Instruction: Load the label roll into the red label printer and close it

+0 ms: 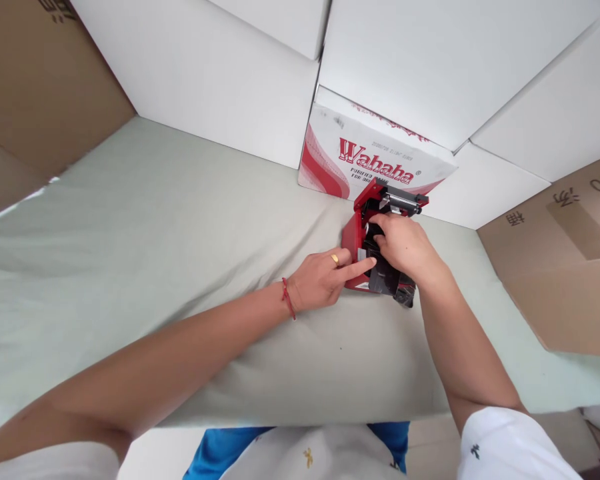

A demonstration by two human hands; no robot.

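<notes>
A small red and black machine (pixel 349 241), which looks like a label printer, stands on the cloth with its lid (pixel 367 193) raised. My right hand (pixel 405 243) reaches into its open bay from the right, fingers bent around a dark roll (pixel 373 233) that is mostly hidden. A black glossy strip (pixel 384 277) hangs over the front of the machine. From the left, my left hand (pixel 325 273), with a ring, lays its stretched index finger on the strip's upper edge. Its other fingers are loosely bent beside the red housing.
A pale green cloth (pixel 155 220) covers the table. Right behind the machine is a Wahaha carton (pixel 330 147). White boxes (pixel 220 80) form a wall at the back. Brown cartons stand at the left (pixel 40 100) and right (pixel 555 267).
</notes>
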